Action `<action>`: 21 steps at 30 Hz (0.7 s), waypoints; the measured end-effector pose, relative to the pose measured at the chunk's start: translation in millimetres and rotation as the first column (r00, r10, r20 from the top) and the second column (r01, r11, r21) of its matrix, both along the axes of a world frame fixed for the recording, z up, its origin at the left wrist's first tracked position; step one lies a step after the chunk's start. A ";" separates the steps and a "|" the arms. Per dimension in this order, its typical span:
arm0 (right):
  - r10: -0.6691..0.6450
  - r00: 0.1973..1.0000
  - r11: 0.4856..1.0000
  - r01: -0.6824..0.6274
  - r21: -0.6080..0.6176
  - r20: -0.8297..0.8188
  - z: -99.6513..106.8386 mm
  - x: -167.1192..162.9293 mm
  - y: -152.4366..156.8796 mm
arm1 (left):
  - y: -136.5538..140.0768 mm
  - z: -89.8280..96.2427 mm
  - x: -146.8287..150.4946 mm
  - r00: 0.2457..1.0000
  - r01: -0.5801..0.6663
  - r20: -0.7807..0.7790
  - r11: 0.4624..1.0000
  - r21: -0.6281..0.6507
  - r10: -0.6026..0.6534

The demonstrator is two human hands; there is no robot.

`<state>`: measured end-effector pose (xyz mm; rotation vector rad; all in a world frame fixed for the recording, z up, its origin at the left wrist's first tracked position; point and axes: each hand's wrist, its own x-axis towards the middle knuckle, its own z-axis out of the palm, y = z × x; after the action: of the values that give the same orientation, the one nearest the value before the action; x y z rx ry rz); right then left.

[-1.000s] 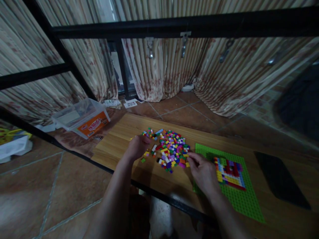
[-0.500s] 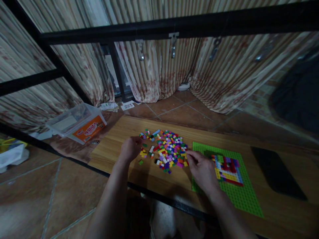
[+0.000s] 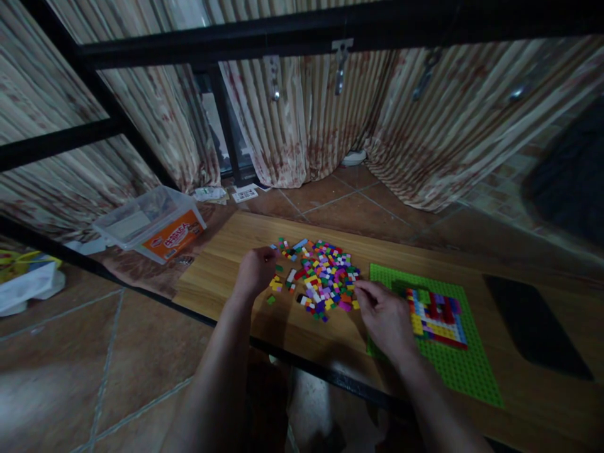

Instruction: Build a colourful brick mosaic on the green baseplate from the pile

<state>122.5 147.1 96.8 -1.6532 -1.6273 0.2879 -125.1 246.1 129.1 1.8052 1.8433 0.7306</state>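
A loose heap of small colourful toy bricks [image 3: 330,274] lies on the wooden table. At the heap's left side is my left hand [image 3: 257,270], its fingers curled together in a pinch; whatever they hold is too small to make out. My right hand [image 3: 383,311] is at the heap's right edge, thumb and forefinger pressed together, with their tips too dim to show a brick clearly. Partly under that hand lies a green studded baseplate [image 3: 472,371]. On it stands a low build of coloured bricks [image 3: 438,318], to the right of my right hand.
A dark flat slab [image 3: 535,327] lies at the table's right. Beyond the table's left end sits a clear plastic box [image 3: 151,223] with an orange label. Black metal bars [image 3: 302,45] cross in front of striped curtains [image 3: 287,126]. Papers [image 3: 245,193] lie on the tiled floor.
The view has shifted slightly, so most things sit a little to the right and higher. Both hands stay near the same places beside the heap, fingers still pinched.
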 end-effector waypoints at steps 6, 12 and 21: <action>0.012 1.000 1.000 -0.012 0.019 -0.006 0.4 -3.3 -0.4 | -1.0 2.4 1.3 0.999 0.000 0.041 1.000 0.015 0.000; -0.014 1.000 1.000 0.014 -0.001 0.011 -0.7 -1.2 1.4 | 1.0 -2.8 3.9 0.999 0.011 0.030 1.000 0.012 -0.012; 0.040 0.999 0.999 -0.040 -0.032 0.012 0.8 -3.9 2.0 | -0.8 -5.3 21.6 0.967 0.248 0.045 0.965 0.090 -0.252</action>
<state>118.6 149.1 97.6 -1.6505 -1.6753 0.3252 -103.6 245.3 123.8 2.0035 1.5321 0.7633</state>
